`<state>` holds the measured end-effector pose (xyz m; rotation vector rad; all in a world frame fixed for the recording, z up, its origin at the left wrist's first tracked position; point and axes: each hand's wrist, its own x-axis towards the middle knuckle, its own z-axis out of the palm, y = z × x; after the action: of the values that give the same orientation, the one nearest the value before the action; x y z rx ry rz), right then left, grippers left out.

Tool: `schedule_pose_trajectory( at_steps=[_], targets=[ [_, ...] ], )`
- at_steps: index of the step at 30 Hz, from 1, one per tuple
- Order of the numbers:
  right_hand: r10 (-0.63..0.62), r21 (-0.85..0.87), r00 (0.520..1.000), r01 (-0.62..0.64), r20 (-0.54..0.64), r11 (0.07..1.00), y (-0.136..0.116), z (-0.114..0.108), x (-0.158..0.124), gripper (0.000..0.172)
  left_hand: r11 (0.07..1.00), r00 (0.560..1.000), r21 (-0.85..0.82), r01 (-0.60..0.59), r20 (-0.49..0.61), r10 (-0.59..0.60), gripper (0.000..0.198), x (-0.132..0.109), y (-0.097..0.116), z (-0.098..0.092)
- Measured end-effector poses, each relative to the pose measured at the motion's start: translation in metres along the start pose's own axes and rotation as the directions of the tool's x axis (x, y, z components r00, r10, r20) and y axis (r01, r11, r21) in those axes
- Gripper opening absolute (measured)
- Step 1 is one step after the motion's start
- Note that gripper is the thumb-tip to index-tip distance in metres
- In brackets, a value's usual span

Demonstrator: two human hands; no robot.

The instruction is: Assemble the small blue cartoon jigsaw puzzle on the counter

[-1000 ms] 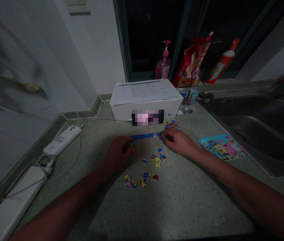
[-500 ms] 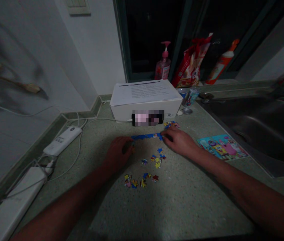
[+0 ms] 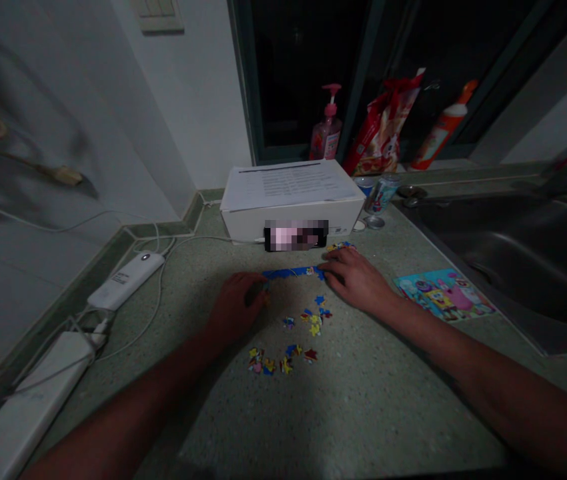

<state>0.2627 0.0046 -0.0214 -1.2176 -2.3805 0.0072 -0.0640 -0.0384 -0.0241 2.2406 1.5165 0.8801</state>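
A blue strip of puzzle pieces [image 3: 291,272] lies on the counter in front of me. My right hand [image 3: 356,280] sits on its right end, with the fingers a bit spread and pressing down. My left hand [image 3: 236,307] is curled at the left end, and I can't tell if it pinches a piece. I think I am joining pieces, and the next move calls for a small, careful pinch. Loose pieces [image 3: 308,321] lie below the strip. A small heap [image 3: 341,247] lies by the white box [image 3: 288,223]. A puzzle picture [image 3: 443,295] lies near the sink [image 3: 508,267]. The counter [image 3: 363,407] is green and speckled. A soap bottle [image 3: 327,127] stands behind the box, and a cord [image 3: 158,293] runs along the left.
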Motion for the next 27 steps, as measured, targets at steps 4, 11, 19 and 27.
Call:
schedule_pose_trajectory(
  at_steps=[4,11,19,27],
  targets=[
    [0.006,0.009,1.0,-0.006,-0.002,1.0,-0.001,0.001,0.0,0.032,1.0,1.0,0.005,-0.001,0.015,0.0,0.029,0.0,0.001,-0.001],
    [0.074,0.017,0.995,-0.073,-0.07,0.997,0.004,-0.005,0.002,0.034,1.0,1.0,0.002,-0.004,0.003,0.004,0.028,0.0,0.001,-0.001],
    [0.2,-0.017,0.972,-0.203,-0.12,0.979,0.018,-0.005,0.0,0.03,1.0,1.0,0.01,0.001,-0.003,-0.001,0.028,-0.001,-0.001,0.001],
    [0.081,0.001,0.994,-0.081,-0.075,0.997,0.015,0.003,-0.001,0.03,1.0,1.0,0.002,-0.009,-0.009,0.009,0.028,-0.001,-0.001,0.001]
  ],
)
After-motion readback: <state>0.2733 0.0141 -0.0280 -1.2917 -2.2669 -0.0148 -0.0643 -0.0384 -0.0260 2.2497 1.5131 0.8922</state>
